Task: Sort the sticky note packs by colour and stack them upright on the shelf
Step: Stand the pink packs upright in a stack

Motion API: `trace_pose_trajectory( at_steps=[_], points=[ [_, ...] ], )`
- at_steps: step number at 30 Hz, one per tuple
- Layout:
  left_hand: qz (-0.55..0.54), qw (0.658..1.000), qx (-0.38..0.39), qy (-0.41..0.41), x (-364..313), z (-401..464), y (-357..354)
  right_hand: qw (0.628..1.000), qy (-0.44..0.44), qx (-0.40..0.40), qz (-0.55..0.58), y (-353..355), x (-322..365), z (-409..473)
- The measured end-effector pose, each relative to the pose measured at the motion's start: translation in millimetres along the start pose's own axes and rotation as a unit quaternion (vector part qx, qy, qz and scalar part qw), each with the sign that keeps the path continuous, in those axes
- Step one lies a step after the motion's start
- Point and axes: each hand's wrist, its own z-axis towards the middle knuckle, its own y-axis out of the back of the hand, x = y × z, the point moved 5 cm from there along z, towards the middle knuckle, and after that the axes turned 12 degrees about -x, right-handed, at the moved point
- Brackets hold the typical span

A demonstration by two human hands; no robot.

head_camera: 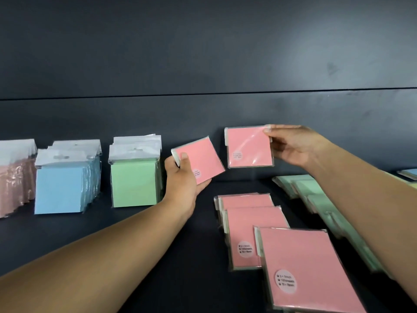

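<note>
We hold two pink packs above the shelf point(180, 256), one in each hand. Our left hand point(184, 177) grips the left pack point(202, 158) by its lower left corner, thumb on its face; it sits tilted, turned clockwise. Our right hand point(293, 146) pinches the right pack point(249, 146) by its top right corner and right edge; it stands nearly square, close to the back wall point(203, 64).

The free spot for a pink row appears to be the gap between the green stack point(134, 177) and the right pack. The left pack is already over that gap, just beside the green stack, so our left hand is nearer.

Left of the green stack stand the blue stack point(65, 179) and a rose stack point(15, 177), all upright. Flat pink packs point(255, 224) lie below our right hand, with flat green packs point(316, 195) under that forearm. Setting the left pack down could nudge the green stack.
</note>
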Motion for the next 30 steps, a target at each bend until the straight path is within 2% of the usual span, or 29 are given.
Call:
trace_pose_trajectory(
  at_steps=[6,12,15,17,19,21,23,25,28,30],
  points=[
    [0.031,0.997,0.076,-0.006,1.5,-5.9,-7.8,0.998,0.011,0.045,-0.041,-25.1,-21.7,-13.1],
    [0.085,0.992,0.086,-0.032,-1.5,-9.6,-6.5,0.993,0.021,0.086,-0.080,-42.7,-33.5,-27.0],
    [0.126,0.986,0.073,-0.079,-11.0,-15.0,-1.1,0.984,-0.003,0.065,-0.169,-38.7,-33.4,-24.5],
    [0.135,0.986,0.047,-0.084,-14.4,-19.8,7.3,0.958,-0.048,0.056,-0.277,-33.3,-36.2,-24.9],
    [0.133,0.988,0.027,-0.067,-14.3,-26.3,15.2,0.918,-0.081,0.060,-0.385,-27.1,-38.7,-30.7],
    [0.125,0.991,0.018,-0.046,-13.5,-32.2,20.2,0.884,-0.095,0.068,-0.453,-19.9,-39.1,-36.5],
    [0.103,0.994,0.016,-0.019,-12.9,-36.3,21.3,0.865,-0.104,0.073,-0.485,-13.8,-38.2,-41.4],
    [0.078,0.997,0.015,0.011,-10.5,-39.5,19.4,0.872,-0.119,0.083,-0.468,-10.2,-39.1,-44.3],
    [0.065,0.997,0.015,0.025,-6.5,-40.9,13.7,0.922,-0.144,0.085,-0.350,-10.3,-45.6,-45.7],
    [0.058,0.998,0.010,0.018,-5.6,-39.6,11.2,0.947,-0.147,0.059,-0.279,-8.2,-49.5,-43.8]
  ],
)
